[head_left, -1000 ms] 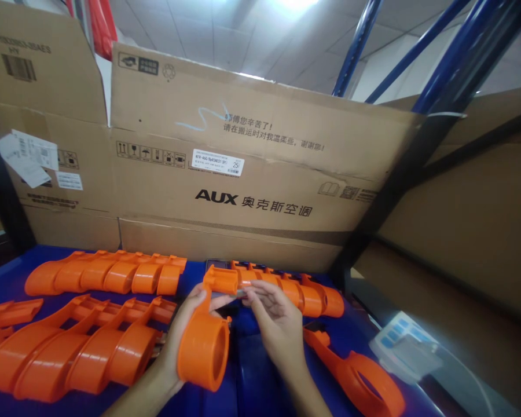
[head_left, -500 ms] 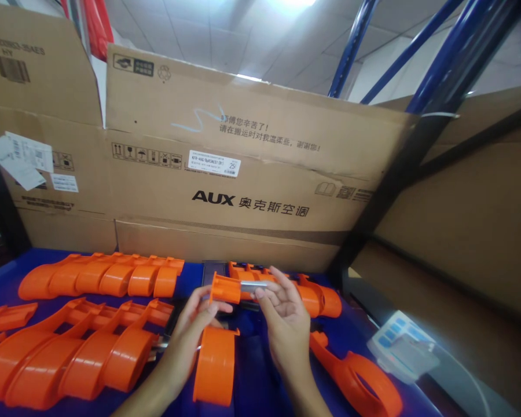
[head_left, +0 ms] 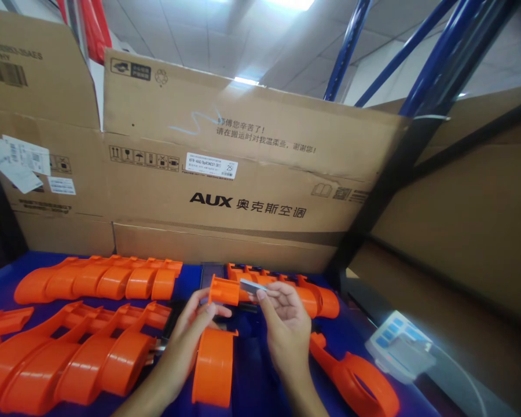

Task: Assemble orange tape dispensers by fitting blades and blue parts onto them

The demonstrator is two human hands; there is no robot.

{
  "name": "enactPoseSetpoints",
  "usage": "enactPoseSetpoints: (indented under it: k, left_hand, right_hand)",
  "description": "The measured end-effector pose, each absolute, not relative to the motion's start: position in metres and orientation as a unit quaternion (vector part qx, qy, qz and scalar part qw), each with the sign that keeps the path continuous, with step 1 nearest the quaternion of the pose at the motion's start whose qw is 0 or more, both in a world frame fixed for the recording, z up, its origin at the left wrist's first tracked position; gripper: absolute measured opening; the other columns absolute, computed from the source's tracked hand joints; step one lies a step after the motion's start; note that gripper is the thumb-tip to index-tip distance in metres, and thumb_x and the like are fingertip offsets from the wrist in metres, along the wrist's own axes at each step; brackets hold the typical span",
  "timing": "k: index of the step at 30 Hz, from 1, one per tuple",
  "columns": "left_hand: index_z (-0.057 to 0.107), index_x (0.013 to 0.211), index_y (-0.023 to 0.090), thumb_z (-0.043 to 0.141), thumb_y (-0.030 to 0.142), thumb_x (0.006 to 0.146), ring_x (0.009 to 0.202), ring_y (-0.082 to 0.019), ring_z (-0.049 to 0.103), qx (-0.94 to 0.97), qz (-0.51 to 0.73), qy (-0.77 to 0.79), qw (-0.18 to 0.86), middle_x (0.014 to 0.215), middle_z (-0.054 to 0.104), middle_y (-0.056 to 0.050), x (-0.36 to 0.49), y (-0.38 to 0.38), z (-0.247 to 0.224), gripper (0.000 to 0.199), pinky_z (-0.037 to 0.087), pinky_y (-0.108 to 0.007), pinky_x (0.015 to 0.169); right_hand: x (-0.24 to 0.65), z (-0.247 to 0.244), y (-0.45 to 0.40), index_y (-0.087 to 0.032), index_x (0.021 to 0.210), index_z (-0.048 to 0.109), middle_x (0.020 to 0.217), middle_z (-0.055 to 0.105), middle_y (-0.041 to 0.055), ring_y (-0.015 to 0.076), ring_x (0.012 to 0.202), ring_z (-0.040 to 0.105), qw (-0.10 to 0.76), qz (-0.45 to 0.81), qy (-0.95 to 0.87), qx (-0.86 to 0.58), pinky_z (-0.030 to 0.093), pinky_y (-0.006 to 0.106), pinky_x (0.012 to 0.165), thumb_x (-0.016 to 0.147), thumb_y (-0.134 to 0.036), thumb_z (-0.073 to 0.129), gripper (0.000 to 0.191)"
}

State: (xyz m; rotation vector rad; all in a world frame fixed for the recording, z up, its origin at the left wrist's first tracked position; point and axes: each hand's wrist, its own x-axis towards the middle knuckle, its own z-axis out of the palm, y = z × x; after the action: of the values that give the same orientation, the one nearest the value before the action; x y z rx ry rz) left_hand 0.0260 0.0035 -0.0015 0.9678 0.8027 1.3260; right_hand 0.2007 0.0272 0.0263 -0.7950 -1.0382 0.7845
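Note:
My left hand is closed around an orange plastic part with a flanged end, the thumb and fingers on its left side. Just below it is a wide orange ring; my hand hides whether the two join. My right hand pinches a small flat grey metal piece between thumb and fingers. The metal piece is tilted, its left end close to the right side of the held orange part. I cannot tell whether they touch.
Orange parts with rings and arms stand in rows at left, back left and behind my right hand. Another orange part lies at right, near a clear plastic case. Cardboard walls the back of the blue surface.
The grey metal piece has turned in my right fingers, from nearly level to tilted, showing a broader face. My right index finger has curled down. My left hand keeps nearly the same place.

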Motion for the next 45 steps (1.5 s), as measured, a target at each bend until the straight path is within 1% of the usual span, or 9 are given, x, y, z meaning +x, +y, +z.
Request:
enactPoseSetpoints:
  k: [3, 8, 21, 27, 31, 34, 38, 42, 45]
  left_hand:
    - [0.059, 0.124, 0.023, 0.068, 0.059, 0.087, 0.077, -0.019, 0.065, 0.414, 0.576, 0.351, 0.611, 0.108, 0.078, -0.010, 0.025, 0.003, -0.001, 0.052, 0.047, -0.028, 0.068]
    - [0.064, 0.118, 0.021, 0.065, 0.059, 0.089, 0.067, -0.015, 0.056, 0.423, 0.568, 0.375, 0.598, 0.106, 0.078, -0.011, 0.025, -0.002, 0.005, 0.048, 0.042, -0.025, 0.063]
    - [0.063, 0.121, 0.021, 0.066, 0.054, 0.091, 0.068, -0.015, 0.057, 0.440, 0.560, 0.363, 0.600, 0.105, 0.078, -0.010, 0.027, 0.000, 0.001, 0.044, 0.041, -0.024, 0.062]
    - [0.061, 0.124, 0.022, 0.065, 0.054, 0.091, 0.078, -0.019, 0.063, 0.448, 0.563, 0.362, 0.593, 0.106, 0.079, -0.010, 0.028, 0.000, -0.002, 0.046, 0.044, -0.026, 0.067]
    - [0.059, 0.128, 0.023, 0.066, 0.053, 0.092, 0.083, -0.021, 0.064, 0.465, 0.561, 0.369, 0.578, 0.109, 0.079, -0.011, 0.027, -0.002, -0.003, 0.048, 0.046, -0.029, 0.074]
    - [0.059, 0.129, 0.023, 0.066, 0.054, 0.091, 0.082, -0.021, 0.065, 0.458, 0.571, 0.373, 0.570, 0.110, 0.079, -0.011, 0.027, -0.003, -0.002, 0.049, 0.046, -0.030, 0.074]
    - [0.060, 0.128, 0.023, 0.067, 0.055, 0.090, 0.084, -0.022, 0.066, 0.446, 0.571, 0.375, 0.578, 0.108, 0.079, -0.010, 0.026, -0.002, 0.001, 0.050, 0.046, -0.029, 0.073]
    - [0.063, 0.126, 0.024, 0.070, 0.055, 0.088, 0.083, -0.022, 0.066, 0.443, 0.573, 0.380, 0.576, 0.104, 0.080, -0.009, 0.025, -0.001, 0.002, 0.049, 0.045, -0.028, 0.072]
    - [0.067, 0.119, 0.023, 0.073, 0.058, 0.084, 0.073, -0.019, 0.064, 0.419, 0.577, 0.387, 0.584, 0.101, 0.079, -0.008, 0.024, 0.002, 0.003, 0.049, 0.046, -0.027, 0.068]
  right_hand:
    - [0.202, 0.027, 0.027, -0.023, 0.090, 0.065, 0.080, 0.072, -0.0011, 0.0145, 0.069, 0.072, 0.720, 0.356, -0.476, -0.359, 0.060, 0.027, 0.076, 0.079, -0.033, 0.086, 0.026]
    - [0.204, 0.030, 0.027, -0.022, 0.088, 0.068, 0.077, 0.072, -0.0008, 0.0152, 0.065, 0.072, 0.702, 0.357, -0.488, -0.376, 0.061, 0.029, 0.074, 0.077, -0.035, 0.088, 0.026]
    - [0.200, 0.024, 0.027, -0.020, 0.098, 0.070, 0.083, 0.080, 0.0038, 0.0191, 0.071, 0.077, 0.693, 0.390, -0.476, -0.375, 0.063, 0.034, 0.080, 0.076, -0.036, 0.088, 0.032]
    - [0.196, 0.020, 0.029, -0.019, 0.095, 0.075, 0.087, 0.083, 0.0072, 0.0232, 0.080, 0.079, 0.689, 0.396, -0.463, -0.393, 0.064, 0.037, 0.083, 0.075, -0.035, 0.089, 0.029]
    - [0.192, 0.018, 0.025, -0.019, 0.096, 0.080, 0.097, 0.083, 0.0092, 0.0278, 0.094, 0.079, 0.687, 0.376, -0.468, -0.409, 0.062, 0.044, 0.094, 0.077, -0.036, 0.086, 0.026]
    - [0.190, 0.020, 0.020, -0.020, 0.102, 0.082, 0.110, 0.082, 0.0095, 0.0309, 0.106, 0.076, 0.670, 0.365, -0.496, -0.415, 0.056, 0.052, 0.104, 0.083, -0.038, 0.081, 0.026]
    - [0.189, 0.023, 0.015, -0.023, 0.112, 0.081, 0.122, 0.078, 0.0083, 0.0333, 0.123, 0.068, 0.629, 0.363, -0.545, -0.419, 0.042, 0.059, 0.116, 0.087, -0.040, 0.076, 0.031]
    - [0.188, 0.025, 0.014, -0.024, 0.116, 0.080, 0.123, 0.077, 0.0082, 0.0342, 0.127, 0.065, 0.601, 0.354, -0.585, -0.414, 0.037, 0.063, 0.117, 0.088, -0.046, 0.074, 0.036]
    - [0.196, 0.026, 0.019, -0.024, 0.117, 0.080, 0.121, 0.078, 0.0086, 0.0333, 0.125, 0.066, 0.584, 0.346, -0.615, -0.402, 0.043, 0.060, 0.114, 0.090, -0.047, 0.071, 0.036]
